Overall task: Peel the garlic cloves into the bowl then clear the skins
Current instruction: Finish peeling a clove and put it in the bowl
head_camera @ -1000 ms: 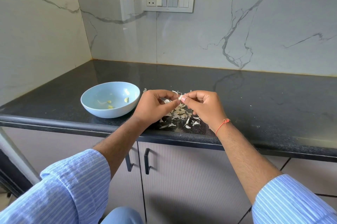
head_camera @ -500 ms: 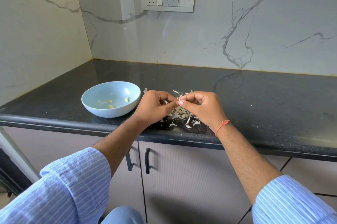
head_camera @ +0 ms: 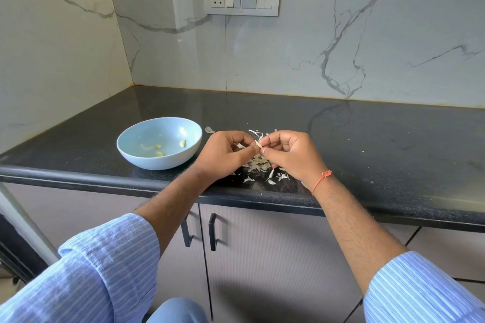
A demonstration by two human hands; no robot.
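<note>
A: Both hands?
B: Left hand (head_camera: 225, 153) and right hand (head_camera: 291, 153) pinch one garlic clove (head_camera: 258, 143) between fingertips, held above the skins (head_camera: 258, 165) so peel drops there.
A: Bowl?
B: Blue bowl (head_camera: 147, 157) just left; peeled cloves (head_camera: 158, 150) inside.

pale blue bowl (head_camera: 147, 158), black countertop (head_camera: 367, 139)

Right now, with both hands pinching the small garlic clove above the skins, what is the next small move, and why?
Probably pull the loosened skin off the garlic clove. The left hand and right hand both pinch it over the heap of skins, and it looks white and papery there, so likely not bare yet. The bowl to the left already holds peeled cloves; this one goes there afterwards.
</note>
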